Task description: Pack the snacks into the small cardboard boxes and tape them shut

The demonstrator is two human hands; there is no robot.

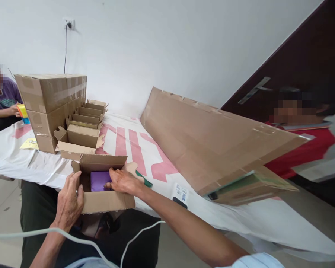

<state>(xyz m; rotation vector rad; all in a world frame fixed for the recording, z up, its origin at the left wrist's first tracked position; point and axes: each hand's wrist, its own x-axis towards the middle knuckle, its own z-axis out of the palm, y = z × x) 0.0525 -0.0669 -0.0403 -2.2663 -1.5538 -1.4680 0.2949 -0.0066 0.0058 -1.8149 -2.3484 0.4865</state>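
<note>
An open cardboard box (108, 203) with raised flaps sits at the table's near edge, above my lap. My left hand (69, 201) is closed on its left side, with the thumb near the front flap. A smooth purple box (99, 181) lies inside the cardboard box. My right hand (125, 181) reaches in from the right, its fingers and thumb closed around the right end of the purple box. Those fingers hide that end.
Open cardboard boxes (85, 137) stand in a row beyond, beside a stack of taped cartons (54, 93). A large cardboard sheet (195, 130) leans at right. A dark green object (144, 179) and a labelled white item (180, 194) lie nearby. People sit at both sides. A white cable (139, 232) crosses below.
</note>
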